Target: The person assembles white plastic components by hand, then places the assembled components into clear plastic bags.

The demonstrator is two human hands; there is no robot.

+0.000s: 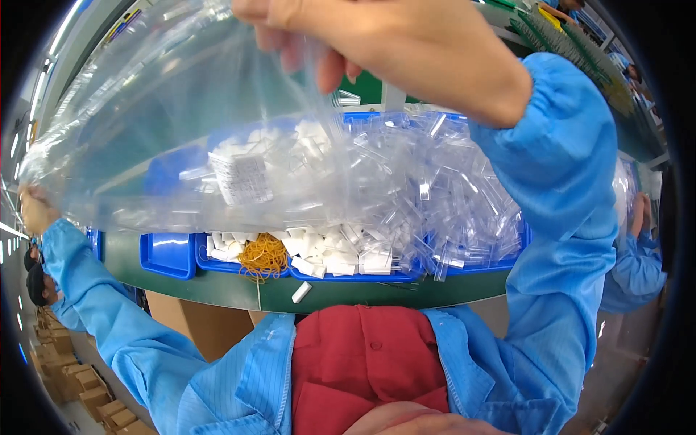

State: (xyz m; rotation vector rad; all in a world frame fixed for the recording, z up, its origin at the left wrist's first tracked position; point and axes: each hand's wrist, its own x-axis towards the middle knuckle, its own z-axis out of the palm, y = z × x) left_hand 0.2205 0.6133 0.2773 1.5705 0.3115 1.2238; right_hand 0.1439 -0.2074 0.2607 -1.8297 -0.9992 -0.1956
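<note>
One clear plastic bag (138,123) is held spread above a green bench (210,288). Nearest, the right hand (362,25) is raised, fingers curled and clamped on the film; part lies out of frame. The left hand (38,210), reaching far left, appears closed on the opposite end, fingertips indistinct. Step in hand, as judged: drawing the bag out taut. A next move would call for firm grips and slack film lifted off the stock. Beyond the film, blue trays (168,257) hold yellow bands (264,255), white pieces (330,257) and clear plastic pieces (464,188). Farther off, cartons (94,400) stand stacked.
</note>
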